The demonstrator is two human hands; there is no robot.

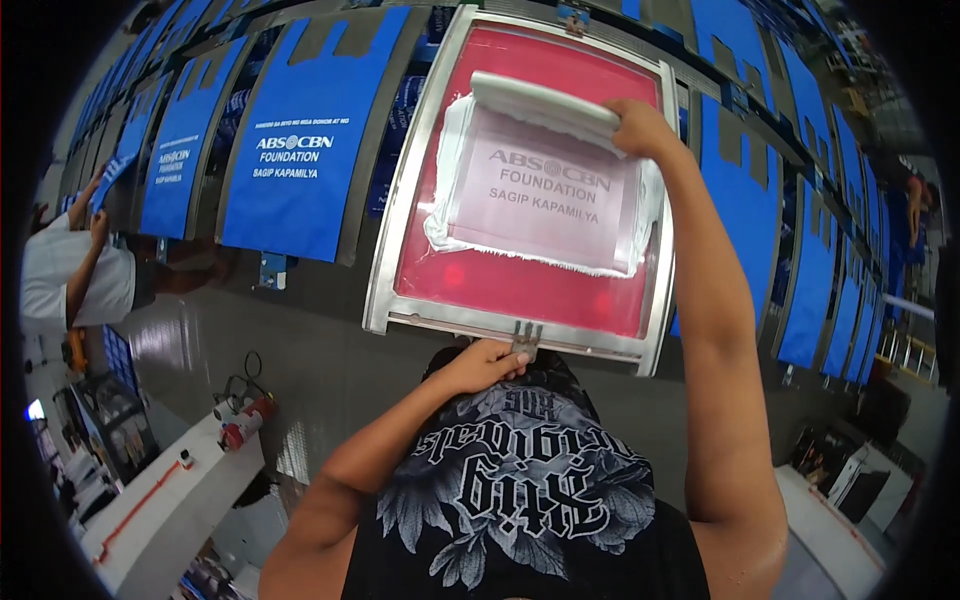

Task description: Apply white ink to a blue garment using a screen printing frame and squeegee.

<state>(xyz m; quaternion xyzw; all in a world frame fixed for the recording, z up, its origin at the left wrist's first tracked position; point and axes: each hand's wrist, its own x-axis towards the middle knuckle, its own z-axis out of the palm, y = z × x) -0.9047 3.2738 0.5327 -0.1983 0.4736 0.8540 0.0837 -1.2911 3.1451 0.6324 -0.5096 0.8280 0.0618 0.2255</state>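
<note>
A silver-framed printing screen (652, 290) with red mesh lies in front of me, its stencil area ringed by thick white ink (440, 232). Dark lettering shows through the pale middle. My right hand (638, 128) is closed around the right end of a long, white-smeared squeegee (540, 105), which rests across the far side of the stencil. At the near edge of the frame, my left hand (485, 366) has its fingers closed on a small metal bracket (525, 338). Whatever lies under the screen is mostly hidden.
Printed blue bag panels (300, 140) lie on grey boards to the left; more blue panels (742, 210) run along the right. A person in a white shirt (80, 270) handles a blue panel at far left. Behind stands a white counter (170, 510) with a red tool (247, 425).
</note>
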